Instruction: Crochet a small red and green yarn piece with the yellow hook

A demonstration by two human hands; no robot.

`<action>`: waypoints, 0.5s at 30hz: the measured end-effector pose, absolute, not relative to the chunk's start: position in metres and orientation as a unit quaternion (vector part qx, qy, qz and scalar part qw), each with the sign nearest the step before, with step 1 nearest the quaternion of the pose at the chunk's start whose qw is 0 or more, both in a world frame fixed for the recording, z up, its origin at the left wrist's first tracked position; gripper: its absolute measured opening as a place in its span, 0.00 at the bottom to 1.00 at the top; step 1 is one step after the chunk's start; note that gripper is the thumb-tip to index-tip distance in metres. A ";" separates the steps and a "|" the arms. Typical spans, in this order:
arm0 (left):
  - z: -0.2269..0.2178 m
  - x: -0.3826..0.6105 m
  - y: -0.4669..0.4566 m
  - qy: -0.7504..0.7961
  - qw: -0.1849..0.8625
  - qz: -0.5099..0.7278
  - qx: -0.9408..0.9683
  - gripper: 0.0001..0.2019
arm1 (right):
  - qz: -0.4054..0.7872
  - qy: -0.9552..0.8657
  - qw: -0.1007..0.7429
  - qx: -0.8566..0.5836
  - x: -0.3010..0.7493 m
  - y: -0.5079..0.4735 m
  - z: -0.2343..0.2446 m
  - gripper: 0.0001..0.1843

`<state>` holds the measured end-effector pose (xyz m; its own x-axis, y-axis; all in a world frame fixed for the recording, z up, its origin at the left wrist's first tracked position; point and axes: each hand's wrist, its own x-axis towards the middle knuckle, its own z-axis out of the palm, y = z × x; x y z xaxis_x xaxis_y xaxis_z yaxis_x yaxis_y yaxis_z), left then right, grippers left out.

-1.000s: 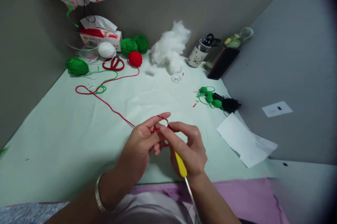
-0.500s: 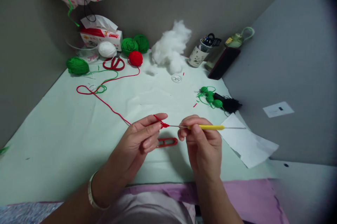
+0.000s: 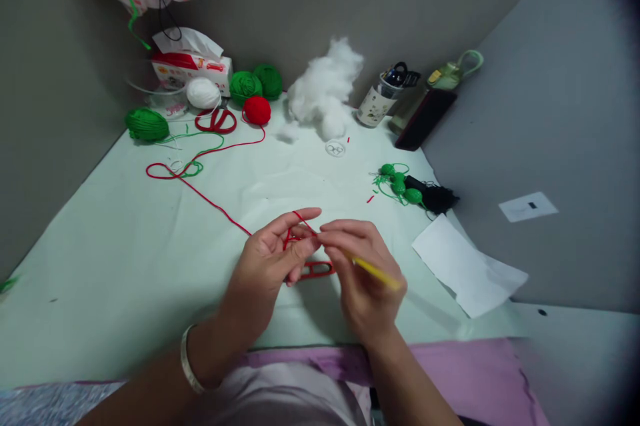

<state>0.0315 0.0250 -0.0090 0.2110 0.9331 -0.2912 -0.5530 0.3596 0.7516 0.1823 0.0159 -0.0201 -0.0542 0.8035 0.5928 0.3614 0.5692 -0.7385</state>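
Observation:
My left hand (image 3: pixel 273 256) is closed on red yarn (image 3: pixel 215 205), with a strand looped over its raised forefinger and more strands across the palm. The small red crocheted piece is mostly hidden at its thumb tip. My right hand (image 3: pixel 367 273) grips a crochet hook by its yellow handle (image 3: pixel 376 271), which slants down to the right and is smeared by motion. The hook's tip is hidden where the fingertips of both hands meet. Below the hands lie red thread snips (image 3: pixel 319 269), partly covered by my left fingers.
At the back stand a red yarn ball (image 3: pixel 257 111), green yarn balls (image 3: pixel 246 87), white stuffing (image 3: pixel 325 89), red-handled scissors (image 3: pixel 216 121), a tissue pack (image 3: pixel 193 71) and a pen cup (image 3: pixel 375 105). Small green crocheted pieces (image 3: pixel 399 186) and white paper (image 3: pixel 465 266) lie right.
My right hand has moved left against my left hand, and the hook has swung from level to slanting. My left palm has turned more upward, showing yarn strands across it.

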 end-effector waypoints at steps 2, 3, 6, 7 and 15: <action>-0.010 0.033 0.025 0.358 0.760 0.494 0.222 0.17 | 0.082 -0.754 0.506 -0.410 0.183 0.013 -0.024 0.21; -0.010 0.033 0.025 0.347 0.779 0.482 0.203 0.18 | 0.060 -0.764 0.501 -0.401 0.184 0.012 -0.025 0.23; -0.009 0.028 0.028 0.319 0.814 0.462 0.149 0.15 | 0.153 -0.710 0.552 -0.409 0.188 0.013 -0.021 0.19; -0.008 0.026 0.030 0.319 0.812 0.469 0.138 0.15 | 0.211 -0.668 0.581 -0.415 0.189 0.014 -0.018 0.16; -0.001 0.028 0.028 0.368 0.743 0.521 0.203 0.20 | 0.402 -0.560 0.630 -0.356 0.185 0.019 -0.009 0.08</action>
